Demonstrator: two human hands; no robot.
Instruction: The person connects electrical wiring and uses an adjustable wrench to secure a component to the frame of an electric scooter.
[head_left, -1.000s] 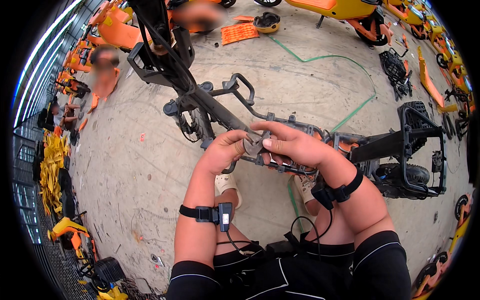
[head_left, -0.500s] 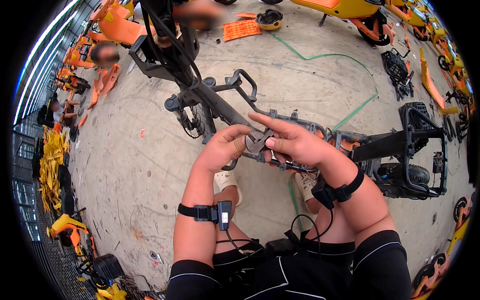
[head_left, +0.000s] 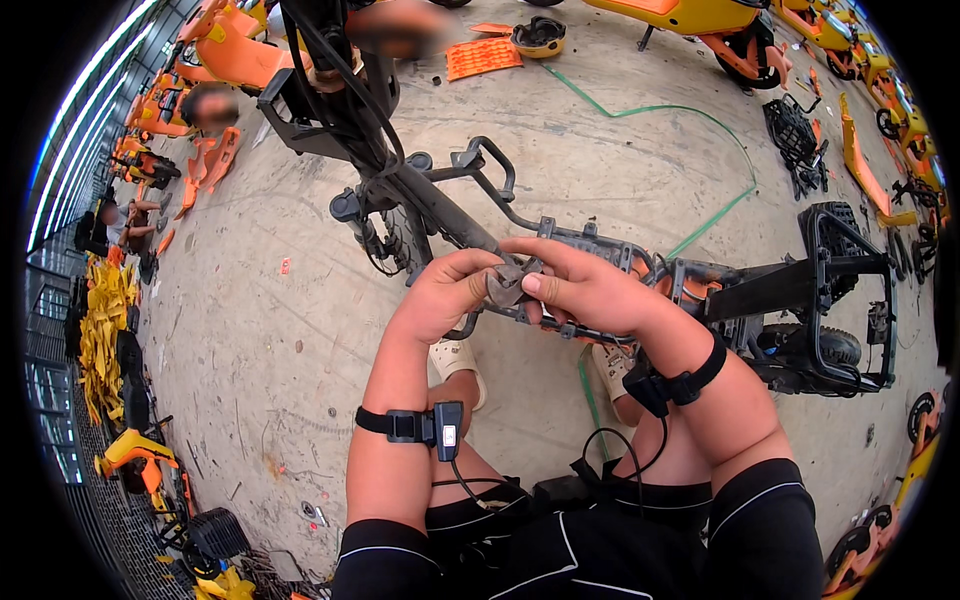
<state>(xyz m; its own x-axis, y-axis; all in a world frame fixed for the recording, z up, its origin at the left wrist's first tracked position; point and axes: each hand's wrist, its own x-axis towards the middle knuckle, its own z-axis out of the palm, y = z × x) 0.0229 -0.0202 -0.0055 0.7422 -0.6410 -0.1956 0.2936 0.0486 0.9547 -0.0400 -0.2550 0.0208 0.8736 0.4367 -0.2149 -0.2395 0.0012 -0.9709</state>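
At the picture's centre, your left hand (head_left: 440, 296) and right hand (head_left: 592, 290) grasp a small grey part (head_left: 508, 285); support it evenly from both sides.

A scuffed, stained grey concrete floor (head_left: 280, 400) spreads through the hall, a thin green line (head_left: 607, 116) bending across its far part. On the left, a dark wall (head_left: 42, 272) has windows (head_left: 55, 350) beneath long, bright strip lights (head_left: 66, 118) running toward the far end
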